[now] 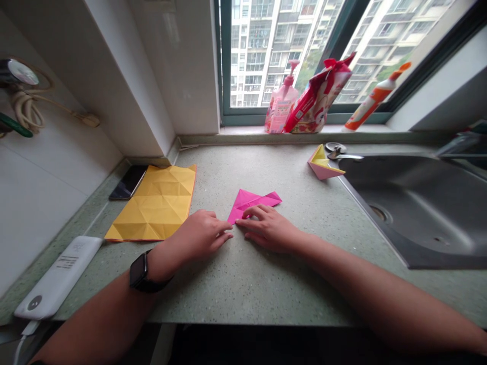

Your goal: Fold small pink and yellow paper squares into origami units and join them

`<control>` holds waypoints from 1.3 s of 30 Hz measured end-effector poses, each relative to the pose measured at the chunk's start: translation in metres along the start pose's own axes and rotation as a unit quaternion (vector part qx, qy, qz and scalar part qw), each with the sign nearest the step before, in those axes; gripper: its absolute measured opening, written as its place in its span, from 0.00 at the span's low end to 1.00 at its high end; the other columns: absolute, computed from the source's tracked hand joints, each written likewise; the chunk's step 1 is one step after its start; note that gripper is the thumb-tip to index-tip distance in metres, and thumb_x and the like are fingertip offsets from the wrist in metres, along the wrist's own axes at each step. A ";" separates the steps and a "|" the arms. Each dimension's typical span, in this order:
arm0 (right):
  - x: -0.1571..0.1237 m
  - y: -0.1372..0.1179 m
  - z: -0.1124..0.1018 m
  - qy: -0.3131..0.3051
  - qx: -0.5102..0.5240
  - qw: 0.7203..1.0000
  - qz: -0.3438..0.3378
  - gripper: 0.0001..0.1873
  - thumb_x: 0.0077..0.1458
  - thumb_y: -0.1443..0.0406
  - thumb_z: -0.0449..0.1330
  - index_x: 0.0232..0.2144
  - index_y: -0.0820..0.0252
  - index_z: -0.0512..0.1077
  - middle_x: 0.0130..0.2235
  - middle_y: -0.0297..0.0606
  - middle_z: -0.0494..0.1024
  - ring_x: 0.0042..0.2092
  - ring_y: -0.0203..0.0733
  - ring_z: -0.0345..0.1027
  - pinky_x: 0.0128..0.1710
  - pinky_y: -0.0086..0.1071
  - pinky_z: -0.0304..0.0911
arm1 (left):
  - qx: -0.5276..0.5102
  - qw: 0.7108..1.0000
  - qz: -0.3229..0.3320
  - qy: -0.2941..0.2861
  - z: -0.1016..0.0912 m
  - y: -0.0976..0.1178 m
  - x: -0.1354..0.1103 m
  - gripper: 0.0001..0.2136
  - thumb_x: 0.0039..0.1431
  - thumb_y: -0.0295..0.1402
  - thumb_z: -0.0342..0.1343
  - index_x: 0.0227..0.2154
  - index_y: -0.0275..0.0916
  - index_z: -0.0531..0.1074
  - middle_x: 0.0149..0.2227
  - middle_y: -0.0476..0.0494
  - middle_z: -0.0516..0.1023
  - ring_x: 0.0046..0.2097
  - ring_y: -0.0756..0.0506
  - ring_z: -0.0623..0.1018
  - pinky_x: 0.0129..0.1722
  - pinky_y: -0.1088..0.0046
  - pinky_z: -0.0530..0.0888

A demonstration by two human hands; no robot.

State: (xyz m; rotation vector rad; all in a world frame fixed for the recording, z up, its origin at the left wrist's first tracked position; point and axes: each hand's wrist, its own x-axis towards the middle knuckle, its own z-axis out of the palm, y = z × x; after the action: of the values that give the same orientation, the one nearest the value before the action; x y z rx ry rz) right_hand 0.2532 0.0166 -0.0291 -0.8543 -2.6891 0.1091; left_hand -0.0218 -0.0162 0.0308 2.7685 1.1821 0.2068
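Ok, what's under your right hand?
Folded pink paper lies under the fingers of the right hand; the part they cover can't be seen.

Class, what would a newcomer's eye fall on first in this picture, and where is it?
The hot-pink folded paper stands out, centred on the speckled counter, under the right hand, the left hand beside it. A creased yellow sheet lies to their left; a folded pink-and-yellow paper shape sits by the steel sink.

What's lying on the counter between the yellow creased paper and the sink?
The head view shows a folded pink paper on the speckled counter, between the yellow creased paper and the steel sink.
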 end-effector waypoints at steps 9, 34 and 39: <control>-0.001 0.019 -0.006 0.089 0.036 0.995 0.027 0.15 0.71 0.64 0.62 0.56 0.48 0.81 0.54 0.44 0.82 0.55 0.53 0.74 0.57 0.51 0.72 | -0.047 0.996 -0.020 0.068 0.031 -0.005 0.016 0.07 0.71 0.31 0.63 0.50 0.41 0.80 0.49 0.40 0.82 0.51 0.38 0.79 0.53 0.59 0.76; -0.007 0.031 -0.018 0.102 0.198 0.966 0.132 0.22 0.59 0.75 0.60 0.52 0.53 0.82 0.47 0.39 0.83 0.37 0.38 0.77 0.42 0.34 0.75 | 0.107 0.983 -0.140 0.060 0.033 -0.017 0.012 0.14 0.73 0.23 0.52 0.52 0.36 0.81 0.59 0.32 0.79 0.54 0.35 0.78 0.55 0.52 0.80; -0.005 0.015 -0.018 0.069 0.238 0.968 0.044 0.19 0.65 0.71 0.60 0.54 0.54 0.80 0.49 0.43 0.83 0.42 0.42 0.78 0.45 0.38 0.77 | -0.007 0.989 -0.099 0.107 0.041 -0.020 0.016 0.18 0.75 0.26 0.51 0.62 0.40 0.76 0.59 0.35 0.78 0.58 0.37 0.79 0.62 0.52 0.79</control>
State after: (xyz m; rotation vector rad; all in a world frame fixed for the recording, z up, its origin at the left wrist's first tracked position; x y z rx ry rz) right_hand 0.2713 0.0253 -0.0159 -0.7900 -2.3427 0.6604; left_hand -0.0184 0.0066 -0.0120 2.6466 1.4880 0.5005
